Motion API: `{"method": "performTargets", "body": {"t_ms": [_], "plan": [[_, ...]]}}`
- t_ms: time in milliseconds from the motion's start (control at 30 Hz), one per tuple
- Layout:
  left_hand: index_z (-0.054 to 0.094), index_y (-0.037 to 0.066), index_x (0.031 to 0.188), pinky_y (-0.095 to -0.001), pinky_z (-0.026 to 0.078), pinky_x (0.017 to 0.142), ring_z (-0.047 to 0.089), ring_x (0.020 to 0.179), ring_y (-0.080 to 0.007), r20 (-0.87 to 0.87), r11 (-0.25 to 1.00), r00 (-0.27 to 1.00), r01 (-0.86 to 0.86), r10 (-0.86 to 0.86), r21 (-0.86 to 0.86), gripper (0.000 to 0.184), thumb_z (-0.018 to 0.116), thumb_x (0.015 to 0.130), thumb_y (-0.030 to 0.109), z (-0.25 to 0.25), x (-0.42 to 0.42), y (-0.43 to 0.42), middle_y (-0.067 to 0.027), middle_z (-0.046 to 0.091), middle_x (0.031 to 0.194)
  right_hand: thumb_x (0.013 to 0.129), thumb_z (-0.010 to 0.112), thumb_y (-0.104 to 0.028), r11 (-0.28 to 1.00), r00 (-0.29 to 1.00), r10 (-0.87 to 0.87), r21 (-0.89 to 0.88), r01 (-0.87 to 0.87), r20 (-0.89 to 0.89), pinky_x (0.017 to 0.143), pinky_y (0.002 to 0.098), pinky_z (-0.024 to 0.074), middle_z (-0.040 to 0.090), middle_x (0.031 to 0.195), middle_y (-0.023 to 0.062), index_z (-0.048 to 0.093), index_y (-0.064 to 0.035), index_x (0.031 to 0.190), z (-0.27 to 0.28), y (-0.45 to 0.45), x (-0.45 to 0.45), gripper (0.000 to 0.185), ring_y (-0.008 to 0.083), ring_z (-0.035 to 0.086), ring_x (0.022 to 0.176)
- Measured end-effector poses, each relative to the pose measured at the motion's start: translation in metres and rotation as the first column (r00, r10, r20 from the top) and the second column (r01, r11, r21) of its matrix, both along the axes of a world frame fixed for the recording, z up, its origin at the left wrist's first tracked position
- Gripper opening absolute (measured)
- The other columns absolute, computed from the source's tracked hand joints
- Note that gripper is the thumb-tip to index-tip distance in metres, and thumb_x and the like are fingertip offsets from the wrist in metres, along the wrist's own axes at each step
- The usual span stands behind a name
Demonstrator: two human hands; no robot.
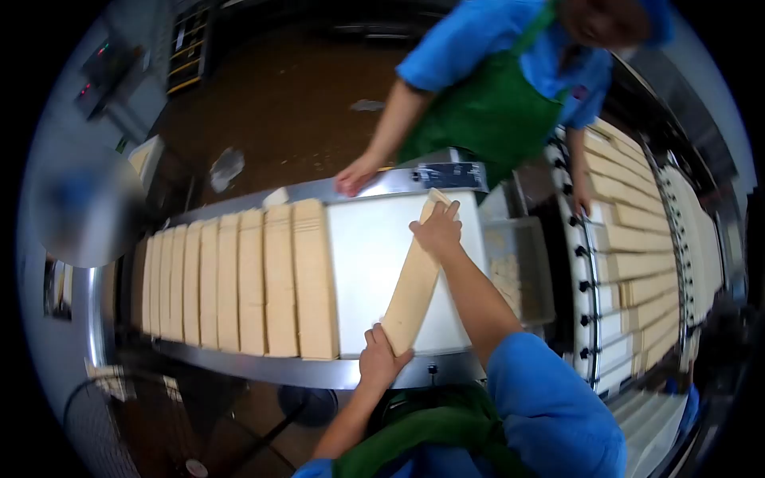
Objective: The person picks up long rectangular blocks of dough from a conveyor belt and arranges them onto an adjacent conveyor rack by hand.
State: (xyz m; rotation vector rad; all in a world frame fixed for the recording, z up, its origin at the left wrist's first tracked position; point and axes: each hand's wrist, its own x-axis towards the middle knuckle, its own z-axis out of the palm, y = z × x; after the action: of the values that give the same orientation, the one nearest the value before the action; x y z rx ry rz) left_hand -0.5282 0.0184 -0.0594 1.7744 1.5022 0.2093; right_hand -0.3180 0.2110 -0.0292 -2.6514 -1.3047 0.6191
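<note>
A long, flat, beige slab [412, 291] lies slanted over the white belt [362, 255]. My left hand [381, 360] grips its lower end near the belt's front rail, fingers on its left edge and thumb at the end. My right hand [438, 229] is closed around its upper part, fingers over the far end. To the left, a row of similar beige slabs [275, 279] lies side by side across the belt, the nearest one apart from the slab in my hands.
Across the belt stands a co-worker in a green apron [494, 119], one hand at the far metal rail [311, 190]. On the right, a clear bin [518, 267] holds scraps, beside a second conveyor [586, 303] carrying more slabs. A small offcut [276, 197] rests at the far rail.
</note>
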Motion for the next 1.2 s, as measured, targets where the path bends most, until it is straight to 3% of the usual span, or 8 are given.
{"method": "performTargets", "body": {"t_ms": [133,233,433,567,667,833,1033,1200], "plan": [[0.028,-0.004,0.124,-0.0489,0.051,0.069,0.058,0.083,-0.0454,-0.092,0.998,0.994,0.059,-0.058,0.007,0.083,0.075,0.069,0.038,0.008,0.045,0.0,-0.0277,0.039,0.114,0.066,0.071,-0.043,0.958,0.98,-0.15,0.225,0.178,-0.134,0.096,0.0432,0.0427,0.013,0.147,0.0285,0.028,0.0047,0.136,-0.002,-0.056,0.06,0.095,0.0382,0.019,0.138],[0.03,-0.003,0.123,-0.0505,0.046,0.082,0.052,0.091,-0.049,0.057,0.983,0.998,0.011,-0.022,0.181,0.073,0.074,0.07,0.019,0.007,0.08,-0.008,-0.0299,0.038,0.114,0.066,0.071,-0.035,0.857,0.896,-0.37,0.283,0.431,-0.245,0.097,0.0462,0.0424,0.018,0.143,0.0291,0.026,-0.0024,0.13,0.012,-0.11,0.104,0.085,0.0445,0.042,0.121],[0.033,0.002,0.132,-0.0469,0.041,0.094,0.046,0.104,-0.0472,0.215,0.863,0.914,0.217,-0.343,0.456,0.076,0.074,0.068,0.007,0.046,0.177,-0.042,-0.0293,0.03,0.127,0.074,0.067,-0.036,0.451,0.68,-0.655,0.552,0.702,-0.329,0.094,0.0486,0.0432,0.03,0.131,0.0268,0.023,0.0001,0.135,0.061,-0.282,0.216,0.083,0.0467,0.047,0.114],[0.04,0.006,0.131,-0.0449,0.045,0.09,0.041,0.115,-0.0442,0.163,0.679,0.757,0.441,-0.632,0.587,0.072,0.074,0.067,0.009,0.06,0.246,-0.091,-0.0236,0.027,0.132,0.076,0.064,-0.043,0.305,0.522,-0.806,0.562,0.769,-0.277,0.091,0.0494,0.0446,0.032,0.127,0.0277,0.027,-0.0011,0.132,0.047,-0.423,0.309,0.079,0.0461,0.052,0.105],[0.047,0.015,0.127,-0.0376,0.05,0.073,0.051,0.095,-0.035,0.07,0.225,0.406,0.348,-0.911,0.91,0.059,0.07,0.072,0.011,0.056,0.284,-0.128,-0.0183,0.038,0.118,0.076,0.062,-0.044,0.19,0.333,-0.888,0.406,0.894,-0.317,0.088,0.0504,0.0479,0.033,0.126,0.0307,0.029,0.0051,0.13,0.057,-0.515,0.344,0.08,0.0448,0.052,0.105],[0.048,0.016,0.124,-0.0296,0.049,0.059,0.055,0.077,-0.0219,-0.184,-0.271,-0.219,0.487,-0.958,0.83,0.04,0.054,0.084,0.012,0.054,0.323,-0.178,-0.0083,0.046,0.102,0.079,0.056,-0.045,0.432,0.469,-0.876,0.253,0.866,-0.11,0.093,0.055,0.0416,0.05,0.119,0.0333,0.047,0.0071,0.12,0.038,-0.611,0.39,0.067,0.0477,0.05,0.108],[0.048,0.014,0.126,-0.0331,0.052,0.071,0.06,0.077,-0.029,-0.148,-0.289,-0.376,0.353,-0.915,0.89,0.038,0.049,0.088,0.015,0.048,0.359,-0.212,-0.0107,0.048,0.11,0.086,0.038,-0.043,0.604,0.598,-0.794,0.028,0.797,0.111,0.105,0.0511,0.0251,0.052,0.127,0.0264,0.056,0.006,0.117,0.06,-0.605,0.44,0.06,0.0446,0.037,0.126],[0.05,0.012,0.117,-0.0344,0.053,0.07,0.063,0.078,-0.0296,0.253,-0.29,-0.336,0.936,-0.907,0.2,0.038,0.059,0.082,0.022,0.061,0.374,-0.217,-0.0198,0.044,0.123,0.087,0.036,-0.041,0.534,0.54,-0.84,-0.099,0.84,0.055,0.108,0.0501,0.019,0.042,0.137,0.0268,0.047,0.0056,0.13,0.044,-0.617,0.472,0.065,0.0437,0.031,0.131]]}}
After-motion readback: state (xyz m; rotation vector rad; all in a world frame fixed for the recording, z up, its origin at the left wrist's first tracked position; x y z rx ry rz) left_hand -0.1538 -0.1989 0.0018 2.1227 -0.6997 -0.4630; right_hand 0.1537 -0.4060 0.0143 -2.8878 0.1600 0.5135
